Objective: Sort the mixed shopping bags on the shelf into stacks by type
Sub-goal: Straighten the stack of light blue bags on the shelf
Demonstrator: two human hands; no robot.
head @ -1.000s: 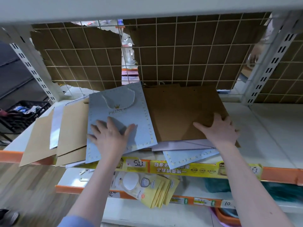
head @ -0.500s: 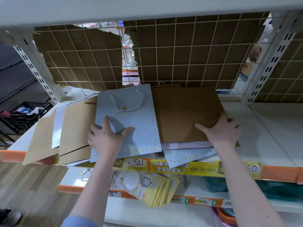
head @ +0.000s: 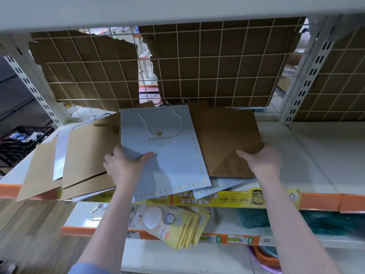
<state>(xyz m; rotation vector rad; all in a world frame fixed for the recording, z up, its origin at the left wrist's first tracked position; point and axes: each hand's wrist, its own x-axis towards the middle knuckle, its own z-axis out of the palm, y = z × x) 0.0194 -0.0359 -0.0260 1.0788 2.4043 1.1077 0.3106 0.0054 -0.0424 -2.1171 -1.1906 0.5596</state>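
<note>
A light blue "PRINCE" gift bag (head: 169, 153) with a rope handle lies flat on the white shelf (head: 308, 155), its lower edge past the shelf front. My left hand (head: 124, 167) grips its left edge, thumb on top. To the right a brown paper bag (head: 227, 141) lies on more blue bags (head: 227, 186); my right hand (head: 260, 161) grips its lower right corner, thumb on top. Further brown bags (head: 87, 153) and a white bag (head: 61, 155) are fanned out at the left.
A wire grid backed with torn cardboard (head: 217, 62) closes the shelf's rear. White uprights (head: 308, 72) stand at both sides. Yellow packets (head: 177, 224) hang over the lower shelf. A black crate (head: 21, 139) stands at far left. The shelf's right part (head: 325, 155) is bare.
The blue bag has slid right and rotated upright, now overlapping the brown bag. My left hand went from lying flat on it to gripping its edge. My right hand closed on the brown bag's corner.
</note>
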